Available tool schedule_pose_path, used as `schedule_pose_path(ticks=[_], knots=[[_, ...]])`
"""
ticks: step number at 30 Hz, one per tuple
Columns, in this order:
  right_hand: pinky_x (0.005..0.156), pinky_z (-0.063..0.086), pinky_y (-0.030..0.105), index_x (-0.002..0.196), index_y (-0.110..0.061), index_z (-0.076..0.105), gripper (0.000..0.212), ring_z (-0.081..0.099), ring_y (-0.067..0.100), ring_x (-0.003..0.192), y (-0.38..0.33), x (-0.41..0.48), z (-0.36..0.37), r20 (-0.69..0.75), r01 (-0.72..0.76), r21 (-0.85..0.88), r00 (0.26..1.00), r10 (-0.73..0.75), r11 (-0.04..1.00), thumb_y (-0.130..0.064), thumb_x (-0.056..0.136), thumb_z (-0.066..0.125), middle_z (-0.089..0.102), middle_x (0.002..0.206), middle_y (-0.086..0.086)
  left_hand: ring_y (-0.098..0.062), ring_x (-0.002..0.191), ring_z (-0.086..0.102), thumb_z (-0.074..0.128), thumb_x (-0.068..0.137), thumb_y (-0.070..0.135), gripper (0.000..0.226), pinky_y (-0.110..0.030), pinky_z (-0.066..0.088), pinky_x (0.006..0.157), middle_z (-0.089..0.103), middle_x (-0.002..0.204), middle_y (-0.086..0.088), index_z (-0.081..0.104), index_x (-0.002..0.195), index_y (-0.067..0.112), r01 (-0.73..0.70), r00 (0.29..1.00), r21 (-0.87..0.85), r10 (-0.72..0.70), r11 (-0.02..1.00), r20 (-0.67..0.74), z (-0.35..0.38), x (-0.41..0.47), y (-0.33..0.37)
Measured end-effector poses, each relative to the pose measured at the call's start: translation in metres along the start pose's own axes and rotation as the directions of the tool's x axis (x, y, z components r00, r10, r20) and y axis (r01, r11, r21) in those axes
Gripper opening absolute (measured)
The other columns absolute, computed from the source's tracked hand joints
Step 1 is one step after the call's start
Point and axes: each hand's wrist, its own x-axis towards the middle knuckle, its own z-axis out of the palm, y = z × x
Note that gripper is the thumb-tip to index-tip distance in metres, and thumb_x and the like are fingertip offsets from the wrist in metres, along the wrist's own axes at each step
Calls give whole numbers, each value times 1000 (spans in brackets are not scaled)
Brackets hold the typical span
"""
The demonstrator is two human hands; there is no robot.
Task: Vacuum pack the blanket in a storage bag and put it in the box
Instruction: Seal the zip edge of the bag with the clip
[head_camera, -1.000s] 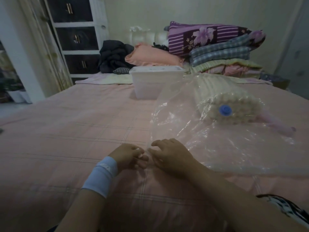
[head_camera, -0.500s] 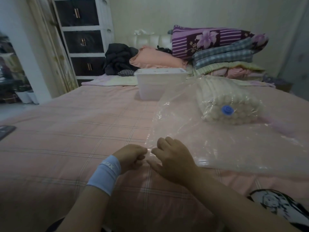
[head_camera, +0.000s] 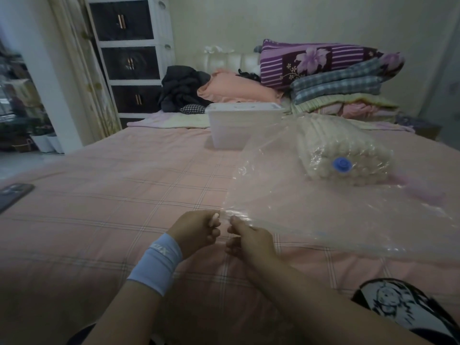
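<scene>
Pink checked sheets (head_camera: 124, 207) cover the bed in front of me, and a dark phone (head_camera: 12, 195) lies flat near its left edge. My left hand (head_camera: 196, 230), with a pale wristband (head_camera: 155, 266) below it, has its fingers curled and pinches the near corner of the clear storage bag (head_camera: 298, 207). My right hand (head_camera: 249, 240) sits just beside it, thumb on top and fingers tucked under, gripping the same edge of plastic. The two hands are close together but not touching.

Most of the bag lies flat and wrinkled on the sheet to my right. The blanket (head_camera: 348, 143), a cream, bumpy, folded bundle, sits inside the bag at its far end, well away from my hands. A blue valve (head_camera: 343, 164) shows on the plastic over the front of the bundle.

Beyond the bag, the white translucent box (head_camera: 239, 128) stands upright on the bed, apart from the blanket, with its top shut.

Behind it, at the head of the bed, are a peach pillow (head_camera: 236, 88), a heap of dark clothes (head_camera: 179, 88) and a stack of folded quilts (head_camera: 336, 78). A white drawer cabinet (head_camera: 129, 58) with dark fronts stands against the wall to the left.
</scene>
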Motion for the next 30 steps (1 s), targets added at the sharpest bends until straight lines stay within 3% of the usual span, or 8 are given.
schedule_pose_path(ticks=[2,6,11,13,22,30], knots=[[45,48,28,84,3,69,16,54,17,45,0,2,0,32,-30,53,999,28,998,-12,88,75,66,70,9,-12,56,50,44,95,-2,17,-19,40,48,51,71,-5,60,94,1,-21,1000,-2,21,1000,19,-5,-3,0],[46,50,28,82,0,69,14,57,17,48,-3,9,-1,101,-23,24,995,20,999,-12,88,74,62,66,8,-13,69,68,53,96,3,15,-20,57,60,67,81,-9,64,104,-2,-3,1000,-91,4,996,6,-8,-4,-2],[50,54,31,91,3,73,18,62,21,55,-4,14,-1,143,103,-74,985,-92,992,-13,93,67,71,77,12,-18,83,66,54,96,7,13,-21,59,62,68,89,-11,65,101,2,14,1000,-205,-18,979,-19,-7,-2,-1],[53,56,34,91,3,73,18,63,22,57,-4,16,-1,149,120,-86,983,-107,989,-13,94,67,71,76,13,-17,79,66,55,96,9,13,-21,59,62,67,85,-10,65,101,2,6,999,-183,-12,983,-32,-7,-1,-1],[55,56,33,86,-1,73,11,66,23,58,-3,18,-5,129,105,-98,987,-92,990,-10,90,70,67,68,11,-14,71,66,60,93,9,16,-21,59,62,65,89,-9,64,105,0,-32,998,-45,29,999,-61,-8,2,-1],[57,59,34,78,4,70,23,66,22,54,-7,16,-2,99,86,-20,992,-84,996,-11,95,65,68,63,9,-13,67,68,59,93,6,10,-20,57,58,65,82,-9,64,99,-1,-49,997,-50,46,998,-58,-5,1,-1]])
